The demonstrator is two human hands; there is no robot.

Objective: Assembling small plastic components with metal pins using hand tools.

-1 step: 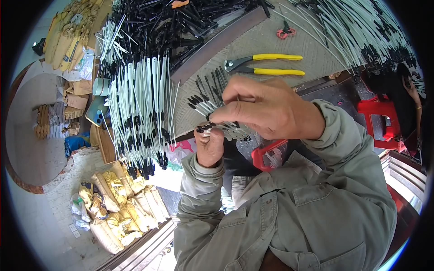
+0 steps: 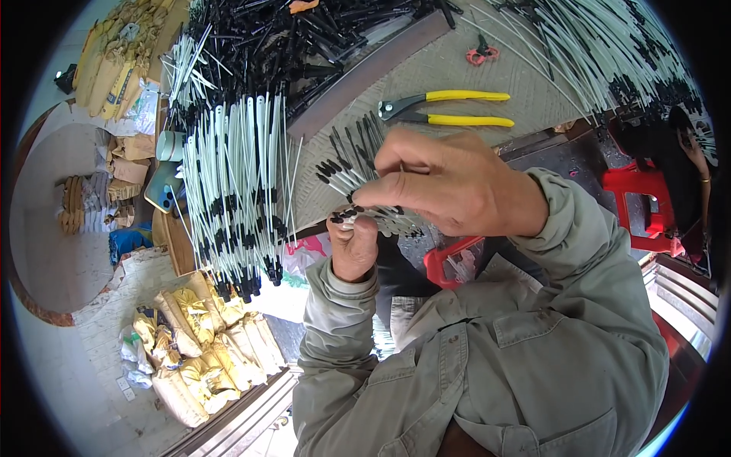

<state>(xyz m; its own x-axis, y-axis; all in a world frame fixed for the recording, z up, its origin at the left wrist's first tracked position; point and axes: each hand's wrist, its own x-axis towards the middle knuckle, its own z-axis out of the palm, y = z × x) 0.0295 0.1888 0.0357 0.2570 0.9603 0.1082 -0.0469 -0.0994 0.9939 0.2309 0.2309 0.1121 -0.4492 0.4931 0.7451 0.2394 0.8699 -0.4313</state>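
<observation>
Gripping pale, black-ended pieces (image 2: 347, 218), left hand (image 2: 354, 248) curls tight, perhaps keeping ends together | right hand (image 2: 449, 183) bends in just beside it; whether it pinches anything I cannot tell | slim black-tipped rods (image 2: 347, 177) fan ahead of the left, probably for easy picking | yellow-handled pliers (image 2: 468, 96) lie beyond the right, seemingly parked within reach

Held rods (image 2: 346, 180): smooth, plastic-looking. Pliers (image 2: 431, 97): smooth plastic handles (image 2: 470, 96), metal head (image 2: 389, 110). Sleeves (image 2: 575, 213): matt cloth.
</observation>
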